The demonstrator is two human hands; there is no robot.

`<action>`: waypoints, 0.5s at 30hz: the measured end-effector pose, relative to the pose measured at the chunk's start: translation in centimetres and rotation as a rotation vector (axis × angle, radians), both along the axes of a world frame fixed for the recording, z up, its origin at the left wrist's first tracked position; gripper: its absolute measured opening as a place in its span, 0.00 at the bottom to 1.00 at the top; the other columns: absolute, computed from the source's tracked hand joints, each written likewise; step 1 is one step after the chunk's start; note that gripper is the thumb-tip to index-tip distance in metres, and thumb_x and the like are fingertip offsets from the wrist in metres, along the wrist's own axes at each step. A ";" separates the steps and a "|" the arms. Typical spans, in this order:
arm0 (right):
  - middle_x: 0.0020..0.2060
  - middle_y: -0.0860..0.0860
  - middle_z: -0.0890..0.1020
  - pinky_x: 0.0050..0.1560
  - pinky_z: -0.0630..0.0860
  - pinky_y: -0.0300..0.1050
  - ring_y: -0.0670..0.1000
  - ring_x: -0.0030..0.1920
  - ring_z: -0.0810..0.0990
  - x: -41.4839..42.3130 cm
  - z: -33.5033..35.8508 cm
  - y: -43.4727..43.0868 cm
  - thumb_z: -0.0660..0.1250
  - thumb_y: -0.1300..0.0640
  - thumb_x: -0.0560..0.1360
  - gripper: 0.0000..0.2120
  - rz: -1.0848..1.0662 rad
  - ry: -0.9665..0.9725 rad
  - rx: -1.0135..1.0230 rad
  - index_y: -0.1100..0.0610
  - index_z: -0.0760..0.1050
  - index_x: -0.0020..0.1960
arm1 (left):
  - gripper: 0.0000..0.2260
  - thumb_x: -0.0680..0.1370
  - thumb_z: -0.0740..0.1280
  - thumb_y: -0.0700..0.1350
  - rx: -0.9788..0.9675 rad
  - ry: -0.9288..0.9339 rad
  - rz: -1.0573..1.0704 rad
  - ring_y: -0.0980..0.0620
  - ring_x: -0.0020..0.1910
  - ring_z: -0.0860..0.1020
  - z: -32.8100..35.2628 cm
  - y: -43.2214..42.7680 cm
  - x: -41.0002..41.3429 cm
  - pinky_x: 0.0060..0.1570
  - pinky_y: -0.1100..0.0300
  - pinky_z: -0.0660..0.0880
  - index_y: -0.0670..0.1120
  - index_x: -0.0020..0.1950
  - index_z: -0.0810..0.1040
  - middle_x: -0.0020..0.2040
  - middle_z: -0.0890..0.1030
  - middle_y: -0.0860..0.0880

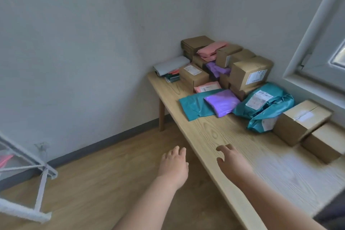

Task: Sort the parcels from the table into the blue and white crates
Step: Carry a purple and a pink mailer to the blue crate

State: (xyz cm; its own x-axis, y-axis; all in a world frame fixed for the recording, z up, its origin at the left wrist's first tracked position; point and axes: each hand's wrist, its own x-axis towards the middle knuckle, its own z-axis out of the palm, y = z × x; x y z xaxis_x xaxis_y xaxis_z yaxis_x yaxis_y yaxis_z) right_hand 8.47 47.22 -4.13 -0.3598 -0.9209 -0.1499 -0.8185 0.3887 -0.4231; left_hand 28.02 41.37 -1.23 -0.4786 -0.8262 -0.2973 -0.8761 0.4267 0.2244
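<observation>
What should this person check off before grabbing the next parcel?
1. Left hand free: ok, open and empty.
2. Right hand free: ok, open above the table.
3. Parcels waiting: ok, a cardboard box and others lie on the table.
4. Purple bag clear to lift: ok, it lies atop the teal bag, nothing on it.
5. Crates located: cannot tell, neither is plainly in view.
</observation>
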 end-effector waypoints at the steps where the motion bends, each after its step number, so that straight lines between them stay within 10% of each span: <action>1: 0.67 0.46 0.71 0.50 0.77 0.43 0.49 0.61 0.75 0.1 -0.1 -1.3 0.61 0.53 0.80 0.18 -0.025 -0.004 -0.006 0.47 0.70 0.70 | 0.24 0.85 0.55 0.49 -0.006 -0.017 -0.033 0.44 0.79 0.57 0.2 -2.2 0.0 0.77 0.49 0.55 0.48 0.81 0.54 0.81 0.55 0.45; 15: 0.63 0.49 0.75 0.56 0.76 0.47 0.51 0.62 0.74 -6.9 -3.5 -16.2 0.65 0.53 0.79 0.19 -0.336 -0.085 -0.019 0.50 0.71 0.69 | 0.22 0.84 0.56 0.47 -0.004 -0.049 -0.301 0.44 0.73 0.66 -1.9 -22.1 -10.6 0.71 0.51 0.63 0.46 0.78 0.59 0.76 0.63 0.46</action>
